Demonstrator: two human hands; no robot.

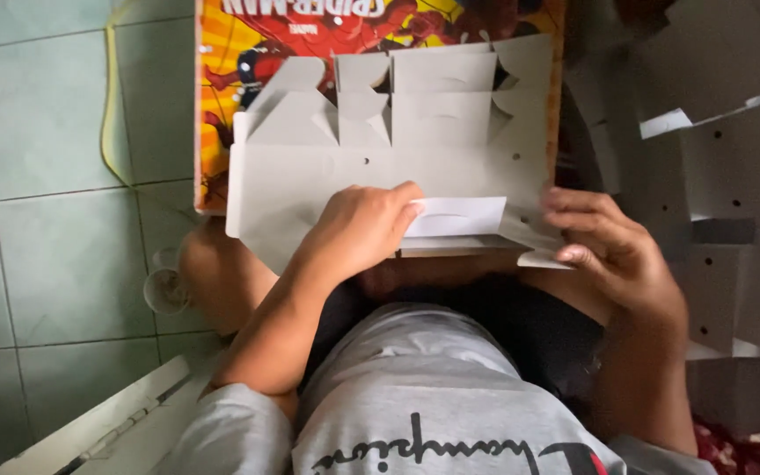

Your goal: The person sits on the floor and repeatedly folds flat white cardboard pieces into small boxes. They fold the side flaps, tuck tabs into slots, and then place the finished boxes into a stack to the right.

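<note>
Two hands are being kept busy on one flat grey cardboard box blank [380, 167], which is being rested across the lap and partly on a colourful printed board [222, 88] underneath. The left hand [362, 230] is being pressed down with fingers curled together on a small white flap [457, 215] near the blank's lower edge, thumb tucked out of sight, so a full pinch can't be confirmed, more like a press-and-fold. The right hand [613, 255] is being held at the blank's right end, fingers loosely bent around a folded corner tab [538, 251], touching it rather than clamped hard.

Handling-wise, this stuff is probably being treated as light and thin: stiff enough to hold a crease, floppy if lifted by one end, and easily dented or torn at the die-cut slots and tabs along the top. Best hold is likely being found along the scored fold lines and solid panel edges, not the skinny tabs.

Further out, a stack of similar grey blanks [723, 176] is being kept at the right, and pale green floor tiles [46, 220] are being shown at the left.
</note>
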